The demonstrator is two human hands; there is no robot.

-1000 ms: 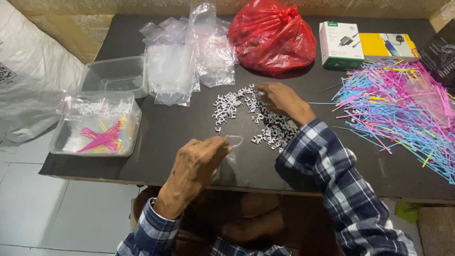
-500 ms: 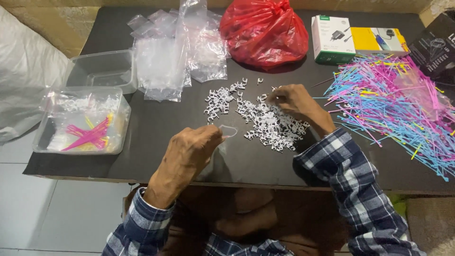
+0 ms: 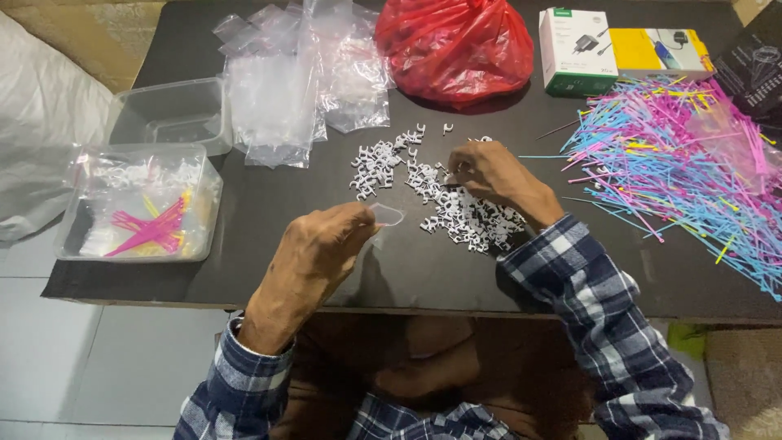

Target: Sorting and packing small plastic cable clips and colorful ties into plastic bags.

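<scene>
— Clear plastic, that little bag (image 3: 389, 215) pinched in the left hand (image 3: 326, 248); its mouth gapes toward the pile of white clips (image 3: 456, 204).

— And the pile lies which way from the bag?

— Just beside it, up and to the right on the black table (image 3: 269, 212). The bag's open end points at the near edge of the pile, so the two are close but not touching.

— What's the right hand (image 3: 487, 173) doing?

— It sits on the far side of the pile, fingers curled narrow onto the clips. Whether it has any pinched, I cannot tell; the fingertips hide that.

— So which hand is nearer the clips?

— The right, plainly: it rests on them. The left holds the bag short of the pile. The coloured ties (image 3: 676, 155) lie well apart, right of the pile, and the clear tub (image 3: 138, 204) far left of it.
</scene>
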